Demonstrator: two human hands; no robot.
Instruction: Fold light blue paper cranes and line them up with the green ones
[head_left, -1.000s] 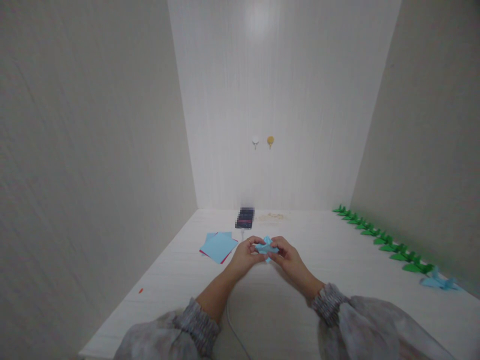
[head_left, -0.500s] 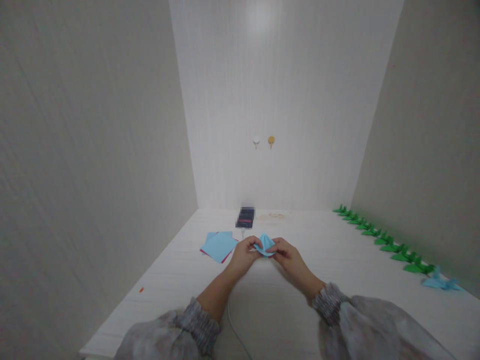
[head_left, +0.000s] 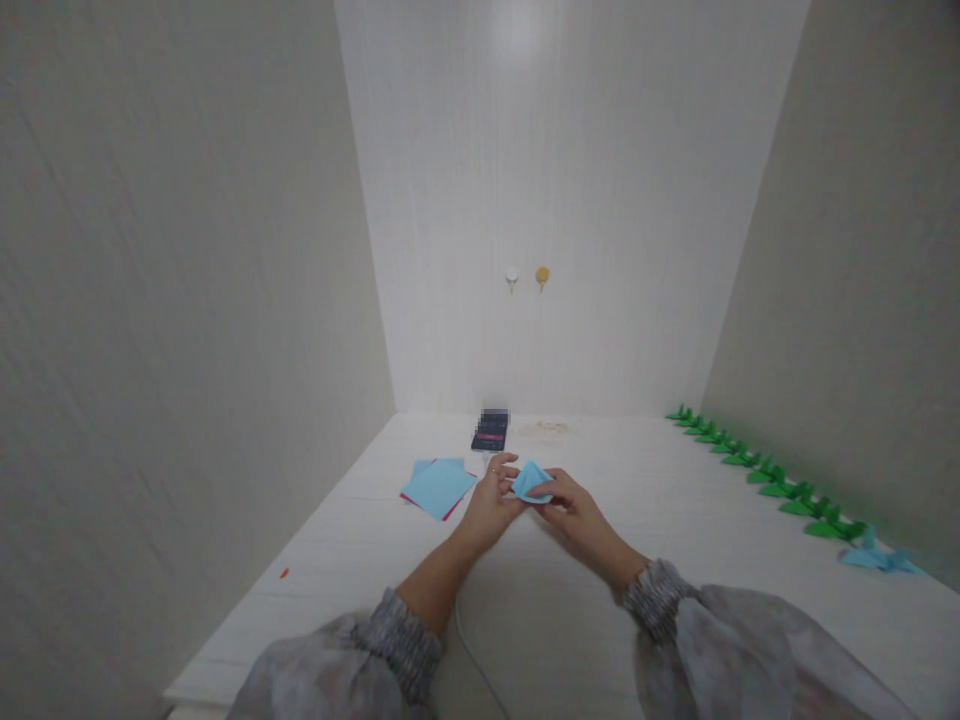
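Light-blue paper, a partly folded origami piece (head_left: 532, 482), is sitting between the 2 hands just above the white desk (head_left: 360, 560), at the middle of the view. It is lying a little to the right of the left hand (head_left: 491, 503) and just up and left of the right hand (head_left: 574, 508), so both are equally near and both are touching it. Its long axis is running roughly left to right, with a peak pointing up and away from the person.

Fingers of the left hand are closing in a pinch on the left edge of the piece, the upper finger lifting slightly clear. Right-hand fingers are curling in and pinching the lower right edge; how tightly, the blur is not letting me tell.

Left of the hands, a stack of blue paper sheets (head_left: 439, 487) is lying flat on the desk. Beyond them a dark phone (head_left: 491, 431) is resting. Along the right wall a row of green folded figures (head_left: 765, 480) is standing, with 1 blue folded figure (head_left: 877, 555) at its near end.
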